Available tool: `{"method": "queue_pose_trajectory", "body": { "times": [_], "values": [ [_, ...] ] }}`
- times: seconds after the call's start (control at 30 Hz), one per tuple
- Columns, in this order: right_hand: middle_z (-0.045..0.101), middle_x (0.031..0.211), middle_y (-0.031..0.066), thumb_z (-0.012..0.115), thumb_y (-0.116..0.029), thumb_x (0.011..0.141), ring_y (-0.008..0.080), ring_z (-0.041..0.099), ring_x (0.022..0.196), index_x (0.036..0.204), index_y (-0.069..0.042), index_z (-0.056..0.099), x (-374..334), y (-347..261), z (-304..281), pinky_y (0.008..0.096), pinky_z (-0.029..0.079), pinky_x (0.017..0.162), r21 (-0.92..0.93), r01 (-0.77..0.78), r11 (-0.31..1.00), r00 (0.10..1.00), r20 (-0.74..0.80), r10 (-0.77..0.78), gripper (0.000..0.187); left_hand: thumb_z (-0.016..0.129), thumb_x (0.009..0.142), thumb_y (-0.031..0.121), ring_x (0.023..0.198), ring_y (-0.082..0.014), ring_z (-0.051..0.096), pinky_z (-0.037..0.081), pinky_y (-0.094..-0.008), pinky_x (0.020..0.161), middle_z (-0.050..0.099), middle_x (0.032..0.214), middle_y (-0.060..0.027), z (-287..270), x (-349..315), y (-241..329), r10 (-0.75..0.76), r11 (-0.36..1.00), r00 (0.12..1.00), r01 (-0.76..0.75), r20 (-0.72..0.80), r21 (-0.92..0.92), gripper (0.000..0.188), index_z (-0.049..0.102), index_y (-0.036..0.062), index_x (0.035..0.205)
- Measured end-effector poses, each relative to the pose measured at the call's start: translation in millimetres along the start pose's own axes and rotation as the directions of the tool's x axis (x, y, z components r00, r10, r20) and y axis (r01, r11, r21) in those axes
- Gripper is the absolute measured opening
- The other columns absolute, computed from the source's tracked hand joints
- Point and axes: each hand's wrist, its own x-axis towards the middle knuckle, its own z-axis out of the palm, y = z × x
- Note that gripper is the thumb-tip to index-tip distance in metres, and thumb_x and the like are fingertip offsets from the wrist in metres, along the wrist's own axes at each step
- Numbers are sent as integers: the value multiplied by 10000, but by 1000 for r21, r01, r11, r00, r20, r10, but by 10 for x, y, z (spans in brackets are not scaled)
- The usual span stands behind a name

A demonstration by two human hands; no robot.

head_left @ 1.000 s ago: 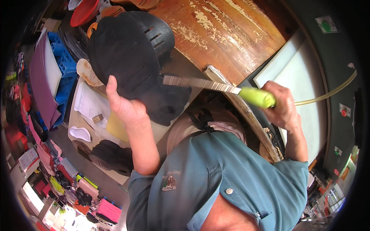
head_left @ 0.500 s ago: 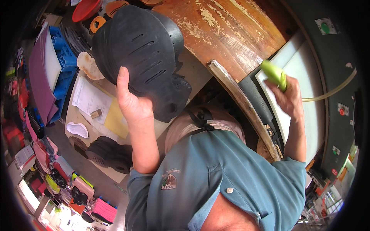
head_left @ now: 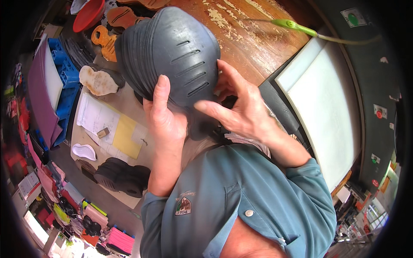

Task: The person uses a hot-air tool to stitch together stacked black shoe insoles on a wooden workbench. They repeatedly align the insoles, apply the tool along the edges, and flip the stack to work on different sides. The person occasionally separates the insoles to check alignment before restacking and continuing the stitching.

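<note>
A thick stack of black slotted sole-shaped pieces is held up in front of me, its rounded wide end pointing away and its narrow end near my waist. My left hand grips the stack's left side, thumb lying up along the edges and fingers hidden underneath. At the right edge, my right hand has its curled fingers against the stack and its thumb across the lower part. A green air blow gun with a thin nozzle and a pale hose lies on the worn wooden tabletop.
Papers and a yellow sheet lie on the board to the left. Another black stack sits nearer me, with a pale sole-shaped piece farther off. On the right are a white slab and a dark panel with buttons.
My right hand has let go of the green blow gun, which now rests on the wood, and has come left to the black stack. The stack has turned slightly and moved right.
</note>
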Motion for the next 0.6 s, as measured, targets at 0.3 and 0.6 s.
{"method": "queue_pose_trajectory", "body": {
  "times": [0.3, 0.6],
  "values": [
    [663, 936, 7, 850, -146, 960, 80, 613, 886, 1080, -8, 660, 115, 147, 162, 273, 531, 800, 475, -188, 860, 968, -57, 243, 264, 724, 1050, 302, 1294, -336, 671, 539, -496, 1146, 674, 1427, -205, -193, -7, -56, -9, 1000, 998, 7, -59, -27, 578, 576, -73, 1465],
    [730, 1321, 160, 847, -311, 971, 202, 689, 1170, 1460, 32, 615, 554, 424, -41, 339, 573, 976, 394, -131, 910, 984, -57, 166, 641, 715, 1042, 328, 1359, -394, 636, 499, -548, 1183, 643, 1488, -234, -366, -33, -10, -160, 965, 984, 173, 81, -195, 611, 571, -67, 1485]
  ]
}}
